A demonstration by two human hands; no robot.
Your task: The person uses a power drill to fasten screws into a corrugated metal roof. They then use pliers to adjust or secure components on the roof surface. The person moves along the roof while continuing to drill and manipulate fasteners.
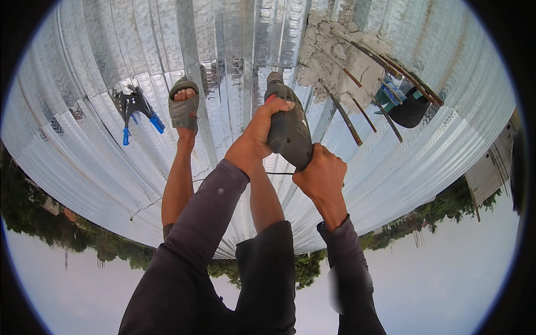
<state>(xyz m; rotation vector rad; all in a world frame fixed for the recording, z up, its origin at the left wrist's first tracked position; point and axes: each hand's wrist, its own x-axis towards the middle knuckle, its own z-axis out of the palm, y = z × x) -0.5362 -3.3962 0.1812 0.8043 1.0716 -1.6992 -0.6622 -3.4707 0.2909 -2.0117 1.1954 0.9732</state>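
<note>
A dark grey power drill (pixel 289 127) is held between both my hands over the corrugated metal sheets (pixel 223 106), its chuck pointing away from me. My left hand (pixel 252 137) is wrapped round the side of the drill's body, thumb across its top. On the drill's rear end my right hand (pixel 322 174) is closed in a grip; the handle itself is mostly hidden by it. A black cord (pixel 278 173) shows beside the right hand. Whether the drill's tip touches the metal, I cannot tell.
At the left lies a black hand riveter (pixel 135 109) with blue grips, near my sandalled foot (pixel 184 106). Broken concrete (pixel 335 58) with several rusty rebars (pixel 341 114) juts up on the right. A dark cap-like object (pixel 412 110) sits beside them. Trees (pixel 125 248) and sky border the roof.
</note>
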